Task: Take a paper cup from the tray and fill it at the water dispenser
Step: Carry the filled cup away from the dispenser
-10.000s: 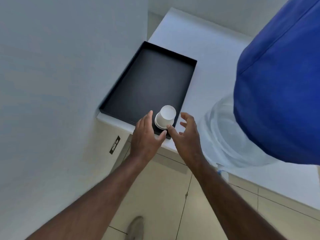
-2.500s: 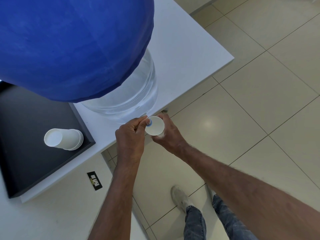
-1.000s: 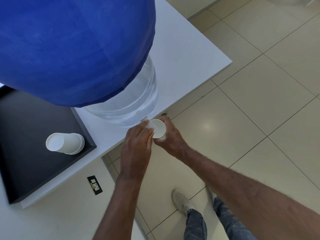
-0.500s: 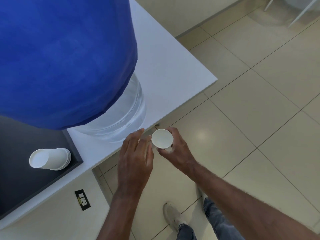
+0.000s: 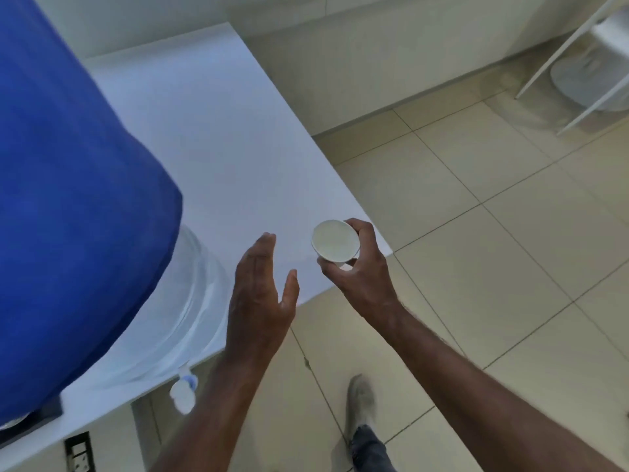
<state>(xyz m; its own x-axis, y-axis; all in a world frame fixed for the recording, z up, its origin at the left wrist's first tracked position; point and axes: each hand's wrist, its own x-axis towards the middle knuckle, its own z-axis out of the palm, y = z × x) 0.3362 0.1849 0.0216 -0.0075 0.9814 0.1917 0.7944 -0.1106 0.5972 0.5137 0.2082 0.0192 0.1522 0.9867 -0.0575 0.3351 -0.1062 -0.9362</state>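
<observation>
One round paper cup, seemingly smooth, in right grip

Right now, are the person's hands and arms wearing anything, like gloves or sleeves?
No. Both hands are bare: no gloves, rings or watch on the left hand or the right hand. No sleeves show; both forearms are uncovered to the picture's edge. Lower down, dark jeans and a light shoe.

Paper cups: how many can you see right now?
1. The paper cup is upright in the right hand, above the counter corner. The tray is nearly all hidden behind the blue cover, so others may be hidden.
</observation>
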